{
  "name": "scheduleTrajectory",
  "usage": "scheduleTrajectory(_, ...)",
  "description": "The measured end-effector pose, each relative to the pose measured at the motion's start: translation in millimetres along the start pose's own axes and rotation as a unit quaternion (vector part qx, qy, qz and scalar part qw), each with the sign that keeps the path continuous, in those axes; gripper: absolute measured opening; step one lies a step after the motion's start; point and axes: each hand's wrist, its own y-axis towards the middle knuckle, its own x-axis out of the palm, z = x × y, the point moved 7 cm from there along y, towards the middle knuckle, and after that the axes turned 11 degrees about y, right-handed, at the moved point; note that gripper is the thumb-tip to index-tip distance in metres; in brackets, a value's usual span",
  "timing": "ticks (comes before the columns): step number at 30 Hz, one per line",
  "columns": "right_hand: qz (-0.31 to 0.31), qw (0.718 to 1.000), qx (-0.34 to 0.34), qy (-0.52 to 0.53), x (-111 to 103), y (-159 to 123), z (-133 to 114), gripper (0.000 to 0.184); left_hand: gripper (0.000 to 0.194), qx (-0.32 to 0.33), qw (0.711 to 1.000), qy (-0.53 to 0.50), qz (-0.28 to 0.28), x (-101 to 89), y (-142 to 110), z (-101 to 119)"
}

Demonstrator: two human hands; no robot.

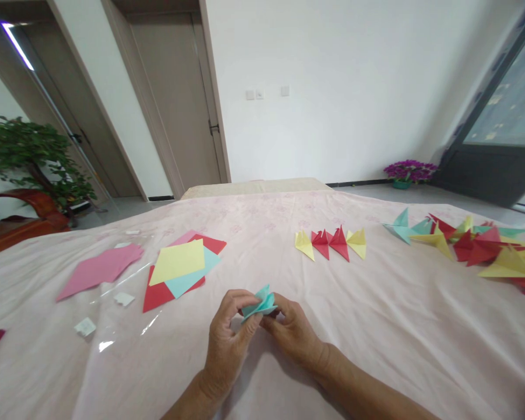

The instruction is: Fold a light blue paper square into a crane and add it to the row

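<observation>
A small folded teal paper piece (259, 303) is pinched between both my hands just above the pink tablecloth (376, 326). My left hand (227, 341) curls its thumb and fingers round the paper's left side. On the right, my right hand (291, 332) grips the other side with bent fingers. A stack of flat paper squares (179, 265), yellow on top of teal and red, lies just beyond my left hand.
A row of folded yellow and red paper shapes (331, 242) sits mid-table. A larger heap of folded shapes (476, 245) lies at far right. Pink sheets (100, 269) and white scraps (85, 326) lie at left. Doors, a potted plant (30, 157) and purple flowers (409, 172) stand beyond.
</observation>
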Motion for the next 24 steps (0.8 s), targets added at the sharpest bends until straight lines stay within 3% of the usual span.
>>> scheduleTrajectory(8, -0.029, 0.999, 0.019, 0.020, 6, -2, 1, 0.014, 0.009, -0.067, 0.997, -0.032, -0.007, 1.6, -1, -11)
scheduleTrajectory(12, 0.001, 1.000, 0.007, -0.006, 0, -3, -1, 0.007, 0.014, -0.123, 0.992, -0.043, -0.008, 2.9, -3, -23)
scheduleTrajectory(18, 0.097, 0.995, -0.019, -0.023, -15, -6, -4, 0.012, 0.021, -0.181, 0.981, -0.064, -0.018, 9.9, -8, -35)
scheduleTrajectory(24, 0.084, 0.994, -0.053, -0.044, -14, -6, -14, 0.004, 0.021, -0.167, 0.984, -0.059, -0.028, 13.0, -7, -29)
